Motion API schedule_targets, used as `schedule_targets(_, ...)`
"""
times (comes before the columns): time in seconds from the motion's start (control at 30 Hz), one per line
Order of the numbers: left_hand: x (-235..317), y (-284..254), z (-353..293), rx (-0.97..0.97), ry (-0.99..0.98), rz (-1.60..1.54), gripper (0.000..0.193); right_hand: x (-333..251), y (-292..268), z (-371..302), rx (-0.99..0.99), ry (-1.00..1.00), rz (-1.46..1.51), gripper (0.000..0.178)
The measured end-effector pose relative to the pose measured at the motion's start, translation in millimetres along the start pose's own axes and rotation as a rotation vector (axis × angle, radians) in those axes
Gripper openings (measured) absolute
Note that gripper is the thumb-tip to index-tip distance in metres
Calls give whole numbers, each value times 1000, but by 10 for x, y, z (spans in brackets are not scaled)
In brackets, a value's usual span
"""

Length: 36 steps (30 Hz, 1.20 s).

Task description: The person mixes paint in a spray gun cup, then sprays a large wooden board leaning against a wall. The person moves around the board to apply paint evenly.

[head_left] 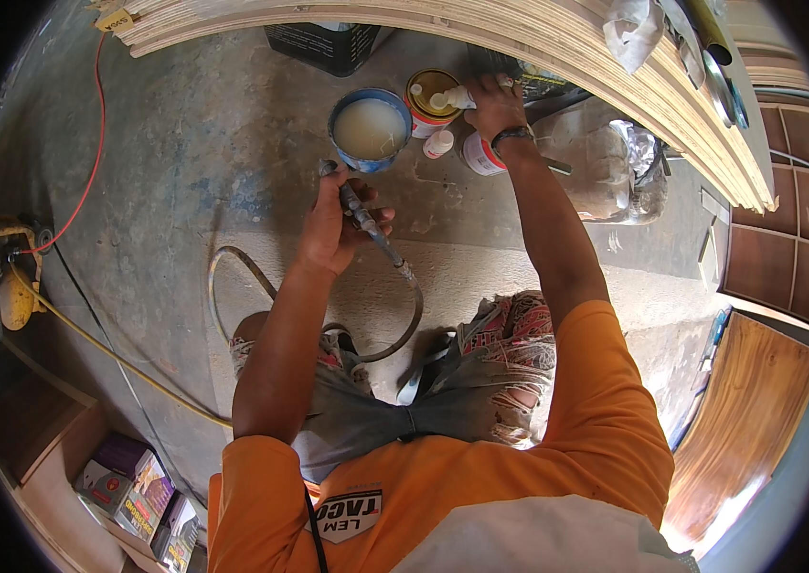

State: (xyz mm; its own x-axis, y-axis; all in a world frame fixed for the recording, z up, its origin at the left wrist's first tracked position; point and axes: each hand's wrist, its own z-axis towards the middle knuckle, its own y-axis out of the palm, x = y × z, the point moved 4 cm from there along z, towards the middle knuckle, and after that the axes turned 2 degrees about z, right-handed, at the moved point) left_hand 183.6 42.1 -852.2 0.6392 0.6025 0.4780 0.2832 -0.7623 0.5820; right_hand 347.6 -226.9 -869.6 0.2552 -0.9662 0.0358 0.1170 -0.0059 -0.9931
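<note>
The right hand's grip (493, 103) is closed around a small white squeeze bottle (449, 97), nozzle pointing left over the yellow-rimmed tin (426, 103). The left hand's grip (333, 229) is wrapped around a metal spray tool (359, 212), whose long axis runs from upper left to lower right into 1 grey hose (404, 325). The blue tub (369, 129) of milky liquid lies just ahead of the left hand, which is the nearer one. On the concrete floor (185, 143) stand 1 tub, 1 open tin, 1 red-and-white can (481, 156) and 1 small white cap-like piece (439, 144).
</note>
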Motion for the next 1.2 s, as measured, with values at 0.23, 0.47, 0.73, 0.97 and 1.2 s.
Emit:
schedule_targets(0.23,9,-10,-4,2,10,44,49,174,71,53,144,158,541,55)
schedule_targets(0.47,31,-18,-11,4,13,45,48,149,249,299,179,348,1044,60)
schedule_targets(0.73,12,-31,26,1,4,22,47,-106,245,321,215,482,916,60)
schedule_targets(0.97,21,-20,67,-7,3,-1,47,-81,353,268,307,340,1066,72)
schedule_targets(1.2,22,-43,115,-14,-9,3,44,-276,578,-150,503,531,647,59)
